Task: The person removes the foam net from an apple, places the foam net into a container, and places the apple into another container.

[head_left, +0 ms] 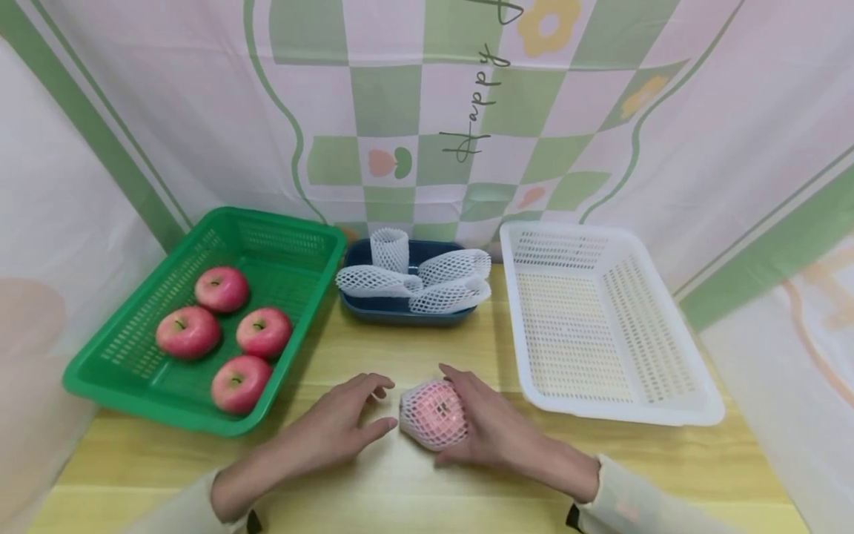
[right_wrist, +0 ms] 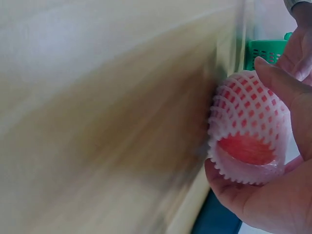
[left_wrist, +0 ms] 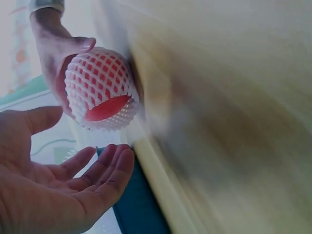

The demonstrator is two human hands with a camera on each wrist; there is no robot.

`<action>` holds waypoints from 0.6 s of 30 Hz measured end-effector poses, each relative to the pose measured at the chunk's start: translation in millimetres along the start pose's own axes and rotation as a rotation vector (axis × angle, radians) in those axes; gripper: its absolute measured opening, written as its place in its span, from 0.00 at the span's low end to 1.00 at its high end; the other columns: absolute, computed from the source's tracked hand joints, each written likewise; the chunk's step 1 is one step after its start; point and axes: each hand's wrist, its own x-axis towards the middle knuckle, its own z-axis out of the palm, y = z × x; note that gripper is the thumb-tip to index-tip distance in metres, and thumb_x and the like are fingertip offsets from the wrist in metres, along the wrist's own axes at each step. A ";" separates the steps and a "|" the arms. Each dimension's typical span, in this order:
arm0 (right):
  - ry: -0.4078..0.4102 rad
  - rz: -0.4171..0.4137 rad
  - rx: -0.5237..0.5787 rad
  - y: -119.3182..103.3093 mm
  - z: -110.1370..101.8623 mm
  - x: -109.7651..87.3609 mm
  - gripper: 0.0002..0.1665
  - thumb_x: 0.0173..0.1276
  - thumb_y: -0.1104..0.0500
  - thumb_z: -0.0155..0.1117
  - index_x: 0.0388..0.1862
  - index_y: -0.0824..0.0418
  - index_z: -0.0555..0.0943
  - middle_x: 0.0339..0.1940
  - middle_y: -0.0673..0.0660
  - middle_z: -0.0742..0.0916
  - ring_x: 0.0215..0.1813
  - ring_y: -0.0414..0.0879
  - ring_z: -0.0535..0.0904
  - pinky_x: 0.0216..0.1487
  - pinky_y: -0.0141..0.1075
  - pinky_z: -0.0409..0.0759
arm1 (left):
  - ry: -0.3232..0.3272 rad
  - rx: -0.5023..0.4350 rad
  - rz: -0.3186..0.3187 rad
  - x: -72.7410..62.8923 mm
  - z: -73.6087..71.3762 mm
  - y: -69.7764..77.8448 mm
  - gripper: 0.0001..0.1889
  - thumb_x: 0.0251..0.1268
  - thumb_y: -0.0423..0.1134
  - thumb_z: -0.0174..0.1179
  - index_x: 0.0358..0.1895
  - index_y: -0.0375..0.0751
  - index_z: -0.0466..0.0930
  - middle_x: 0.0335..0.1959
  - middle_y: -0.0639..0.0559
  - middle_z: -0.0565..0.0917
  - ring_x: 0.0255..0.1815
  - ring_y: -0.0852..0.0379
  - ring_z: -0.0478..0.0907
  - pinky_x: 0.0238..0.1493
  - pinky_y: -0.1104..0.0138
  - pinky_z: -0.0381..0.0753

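Note:
An apple in a white foam net sleeve (head_left: 435, 415) is at the front middle of the wooden table. My right hand (head_left: 497, 426) grips it from the right, thumb on the near side and fingers round the far side. In the right wrist view, red skin shows through the open end of the foam net (right_wrist: 251, 114). My left hand (head_left: 333, 419) is just left of the apple, fingers loosely bent and apart from it. The left wrist view shows a gap between the left hand (left_wrist: 63, 180) and the netted apple (left_wrist: 100, 90).
A green basket (head_left: 320, 245) on the left holds several bare apples (head_left: 188, 331). At the back middle, a dark blue tray (head_left: 407, 319) carries several foam net sleeves (head_left: 376, 282). A white basket (head_left: 620, 411) stands on the right. Behind hangs a patterned cloth (head_left: 387, 96).

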 end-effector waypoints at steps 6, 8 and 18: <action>0.030 -0.002 0.048 5.5 8.7 -2.0 0.75 0.41 0.39 0.92 0.82 0.67 0.62 0.72 0.65 0.79 0.68 0.61 0.80 0.68 0.59 0.79 | 0.045 -0.069 -0.001 2.9 8.1 -3.8 0.21 0.71 0.45 0.70 0.60 0.40 0.80 0.50 0.47 0.86 0.52 0.50 0.84 0.55 0.52 0.86; 0.047 -0.015 0.060 7.1 11.7 -2.2 0.73 0.42 0.39 0.92 0.80 0.67 0.64 0.70 0.63 0.81 0.65 0.59 0.82 0.66 0.58 0.81 | 0.046 -0.085 -0.005 3.4 10.0 -4.6 0.21 0.71 0.45 0.71 0.60 0.40 0.80 0.50 0.46 0.86 0.52 0.50 0.84 0.55 0.52 0.86; 0.121 -0.035 0.136 13.7 20.9 -1.8 0.60 0.45 0.45 0.91 0.74 0.63 0.71 0.58 0.54 0.85 0.54 0.46 0.84 0.57 0.45 0.86 | 0.052 -0.130 0.001 5.0 14.7 -5.9 0.15 0.71 0.43 0.70 0.55 0.40 0.83 0.46 0.49 0.86 0.48 0.51 0.84 0.51 0.56 0.87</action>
